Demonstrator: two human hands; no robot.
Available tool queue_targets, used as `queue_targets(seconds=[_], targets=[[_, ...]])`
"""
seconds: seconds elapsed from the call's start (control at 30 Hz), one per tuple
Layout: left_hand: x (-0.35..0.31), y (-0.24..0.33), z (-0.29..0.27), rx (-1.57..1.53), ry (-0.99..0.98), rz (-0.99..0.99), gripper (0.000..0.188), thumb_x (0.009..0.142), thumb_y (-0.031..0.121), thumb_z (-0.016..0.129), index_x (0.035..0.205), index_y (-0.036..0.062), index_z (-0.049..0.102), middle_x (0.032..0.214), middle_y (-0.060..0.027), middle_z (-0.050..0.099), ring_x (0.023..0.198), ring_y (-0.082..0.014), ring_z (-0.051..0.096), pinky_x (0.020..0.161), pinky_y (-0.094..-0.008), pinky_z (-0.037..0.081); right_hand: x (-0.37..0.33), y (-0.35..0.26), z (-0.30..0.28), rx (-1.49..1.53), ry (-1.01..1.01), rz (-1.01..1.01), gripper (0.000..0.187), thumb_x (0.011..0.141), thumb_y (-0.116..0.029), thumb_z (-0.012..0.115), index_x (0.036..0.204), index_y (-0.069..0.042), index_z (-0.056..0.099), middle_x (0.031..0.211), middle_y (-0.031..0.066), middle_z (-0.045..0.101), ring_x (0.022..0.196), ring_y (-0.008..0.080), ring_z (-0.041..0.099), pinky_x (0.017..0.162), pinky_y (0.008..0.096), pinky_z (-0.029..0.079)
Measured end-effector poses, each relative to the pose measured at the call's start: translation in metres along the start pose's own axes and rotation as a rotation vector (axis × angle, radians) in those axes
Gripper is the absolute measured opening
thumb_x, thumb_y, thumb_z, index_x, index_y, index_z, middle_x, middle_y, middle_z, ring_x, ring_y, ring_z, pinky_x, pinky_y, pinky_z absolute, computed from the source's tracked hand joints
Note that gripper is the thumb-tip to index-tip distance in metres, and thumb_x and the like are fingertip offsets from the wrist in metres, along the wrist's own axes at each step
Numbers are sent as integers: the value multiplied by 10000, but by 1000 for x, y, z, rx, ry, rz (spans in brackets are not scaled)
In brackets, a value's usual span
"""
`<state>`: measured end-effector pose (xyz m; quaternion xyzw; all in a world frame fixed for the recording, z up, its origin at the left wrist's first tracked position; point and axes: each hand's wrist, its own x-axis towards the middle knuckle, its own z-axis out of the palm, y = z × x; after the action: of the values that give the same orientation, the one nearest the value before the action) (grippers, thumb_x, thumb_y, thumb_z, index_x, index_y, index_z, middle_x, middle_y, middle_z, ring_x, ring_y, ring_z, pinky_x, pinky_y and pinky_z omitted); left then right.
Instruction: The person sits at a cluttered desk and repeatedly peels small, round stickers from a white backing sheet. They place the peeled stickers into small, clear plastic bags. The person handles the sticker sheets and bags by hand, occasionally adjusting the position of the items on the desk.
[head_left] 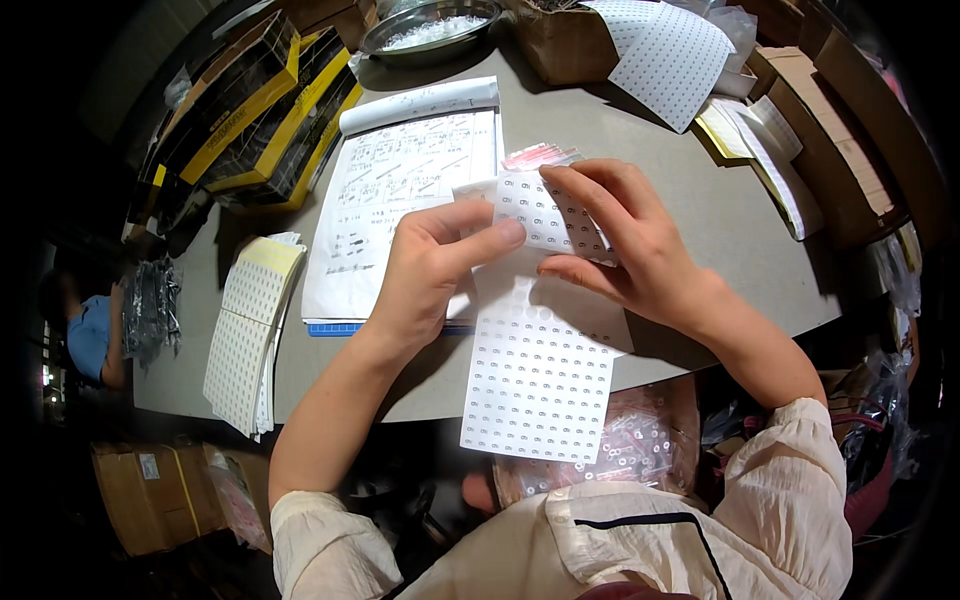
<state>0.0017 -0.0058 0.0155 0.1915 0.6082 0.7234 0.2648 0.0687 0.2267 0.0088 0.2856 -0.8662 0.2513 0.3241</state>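
A white sticker sheet (pixel 540 380) with rows of small printed marks hangs over the table's near edge. Its top part is bent over, and a few blank round spots show just below the bend. My left hand (pixel 425 260) pinches the bent part from the left, thumb on top. On the other side my right hand (pixel 640 235) grips the same part, with the index finger at its upper edge and the thumb lower down. The right hand's other fingers are partly hidden behind the paper. Just beyond the sheet lies a stack of small clear bags with red edges (pixel 540 157).
An open notepad (pixel 350 215) with handwriting lies left of the hands. More sticker sheets (pixel 245 320) are at the left and far right. Black-and-yellow boxes (pixel 270 140), a metal bowl (pixel 430 30) and cardboard boxes line the back. A bag of small parts (pixel 630 450) sits below the table edge.
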Motion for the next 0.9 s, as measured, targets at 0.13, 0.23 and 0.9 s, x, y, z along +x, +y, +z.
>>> queue_targets(seconds=[0.13, 0.23, 0.9], targets=[[2, -4, 0, -17, 13, -6, 247, 895, 114, 781, 1090, -35, 748, 1000, -91, 748, 912, -133, 681, 856, -271, 526, 0, 2, 2, 24, 22, 7, 721, 803, -250, 858, 1401, 0, 541, 1250, 199, 595, 1122, 364, 602, 929, 429, 530], [1, -6, -1, 0, 23, 0, 251, 899, 119, 779, 1091, -38, 747, 1000, -96, 749, 908, -136, 685, 851, -270, 530, 0, 2, 2, 19, 20, -21, 717, 819, -265, 857, 1405, 17, 556, 1262, 195, 598, 1092, 318, 621, 910, 391, 543], [-3, -4, 9, 37, 46, 82, 212, 917, 168, 746, 1017, -15, 777, 916, -43, 739, 819, -78, 639, 737, -212, 481, 1, -1, 0, 49, 88, -4, 733, 786, -212, 867, 1396, 15, 530, 1189, 194, 648, 1011, 346, 643, 869, 416, 550]])
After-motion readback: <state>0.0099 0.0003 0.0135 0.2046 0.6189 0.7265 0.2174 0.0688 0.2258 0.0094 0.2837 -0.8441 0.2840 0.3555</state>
